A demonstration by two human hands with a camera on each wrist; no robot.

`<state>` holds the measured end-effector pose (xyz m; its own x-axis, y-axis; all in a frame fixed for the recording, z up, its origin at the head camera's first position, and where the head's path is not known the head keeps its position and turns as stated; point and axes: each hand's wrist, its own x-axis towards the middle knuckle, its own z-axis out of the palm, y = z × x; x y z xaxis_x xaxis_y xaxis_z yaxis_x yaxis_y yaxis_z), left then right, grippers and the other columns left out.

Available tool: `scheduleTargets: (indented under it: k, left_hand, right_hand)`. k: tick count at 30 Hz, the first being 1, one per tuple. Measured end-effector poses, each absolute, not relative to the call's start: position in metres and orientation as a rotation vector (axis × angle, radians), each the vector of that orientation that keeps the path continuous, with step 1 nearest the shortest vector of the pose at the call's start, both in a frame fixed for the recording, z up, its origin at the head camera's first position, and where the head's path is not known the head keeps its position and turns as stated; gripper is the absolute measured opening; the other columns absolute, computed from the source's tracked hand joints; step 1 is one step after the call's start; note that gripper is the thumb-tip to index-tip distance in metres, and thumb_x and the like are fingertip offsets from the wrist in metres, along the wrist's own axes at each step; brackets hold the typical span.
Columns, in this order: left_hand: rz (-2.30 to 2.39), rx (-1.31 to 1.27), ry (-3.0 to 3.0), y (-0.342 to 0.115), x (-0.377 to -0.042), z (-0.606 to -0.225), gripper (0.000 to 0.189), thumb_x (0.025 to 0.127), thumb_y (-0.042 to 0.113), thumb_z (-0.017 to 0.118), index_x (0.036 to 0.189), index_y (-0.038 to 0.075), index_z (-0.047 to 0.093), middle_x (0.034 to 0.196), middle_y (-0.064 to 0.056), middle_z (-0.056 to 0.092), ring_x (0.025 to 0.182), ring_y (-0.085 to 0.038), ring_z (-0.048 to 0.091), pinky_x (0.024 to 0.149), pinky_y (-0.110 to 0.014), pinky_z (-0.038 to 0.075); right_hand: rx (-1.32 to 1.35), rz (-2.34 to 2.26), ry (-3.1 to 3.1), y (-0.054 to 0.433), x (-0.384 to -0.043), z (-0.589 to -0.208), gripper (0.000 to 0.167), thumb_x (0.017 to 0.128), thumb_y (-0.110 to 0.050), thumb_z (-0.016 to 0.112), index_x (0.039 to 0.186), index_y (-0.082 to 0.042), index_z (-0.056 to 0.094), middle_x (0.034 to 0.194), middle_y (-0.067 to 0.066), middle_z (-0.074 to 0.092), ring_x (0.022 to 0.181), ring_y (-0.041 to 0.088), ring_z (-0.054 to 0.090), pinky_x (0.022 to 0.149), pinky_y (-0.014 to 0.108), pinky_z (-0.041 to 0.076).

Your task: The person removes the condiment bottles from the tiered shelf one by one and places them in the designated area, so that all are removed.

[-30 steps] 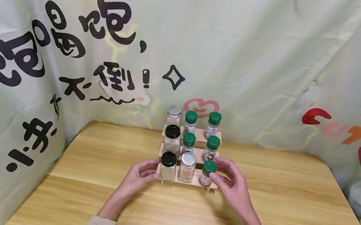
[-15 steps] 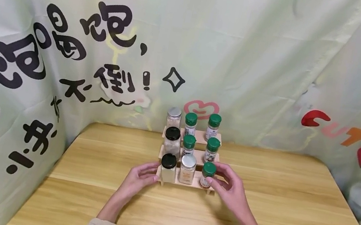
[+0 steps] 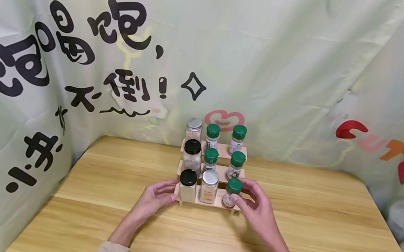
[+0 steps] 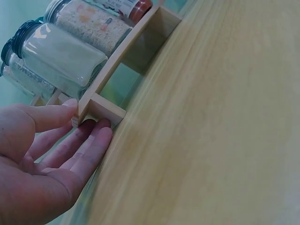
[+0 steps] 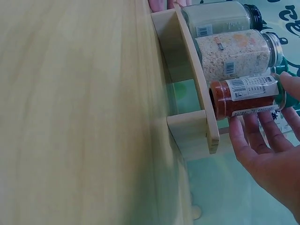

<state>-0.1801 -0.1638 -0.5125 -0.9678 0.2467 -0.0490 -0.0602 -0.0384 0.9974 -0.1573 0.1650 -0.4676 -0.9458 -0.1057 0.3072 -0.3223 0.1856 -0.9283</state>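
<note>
A three-tier wooden rack (image 3: 224, 174) bears several spice jars. My left hand (image 3: 156, 198) holds the left end of its lowest tier, thumb on the front and fingers behind, as the left wrist view shows. My right hand (image 3: 258, 207) grips the green-capped spice jar (image 3: 231, 193) at the right of that tier. Red powder fills this jar (image 5: 243, 96) in the right wrist view. The thumb lies at its cap and the fingers along its side; the jar leans slightly. Beside it stand a silver-lidded jar (image 3: 209, 187) and a black-lidded jar (image 3: 187, 186) of pale powder.
On the upper tiers are green-capped jars (image 3: 237, 138), another black-lidded jar (image 3: 192, 156) and another silver-lidded jar (image 3: 194, 130). The rack stands near the back of the wooden table (image 3: 312, 231). A printed curtain (image 3: 282, 68) hangs behind and at both sides.
My right thumb and fingers have closed in on the red-powder spice jar, which now leans slightly. The left hand keeps its place at the rack's left end.
</note>
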Motion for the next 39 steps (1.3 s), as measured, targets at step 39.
scheduleTargets:
  k: [39]
  left_hand:
    - [2.131, 0.191, 1.965, -0.165, -0.185, -0.515, 0.057, 0.09, -0.006, 0.072, 0.143, -0.007, 0.052, 0.137, -0.03, 0.058, 0.116, -0.037, 0.067, 0.097, -0.038, 0.059]
  right_hand:
    - [0.247, 1.737, -2.159, 0.224, -0.173, -0.453, 0.04, 0.097, -0.002, 0.069, 0.135, 0.002, 0.056, 0.12, -0.002, 0.068, 0.112, 0.009, 0.063, 0.09, 0.015, 0.057]
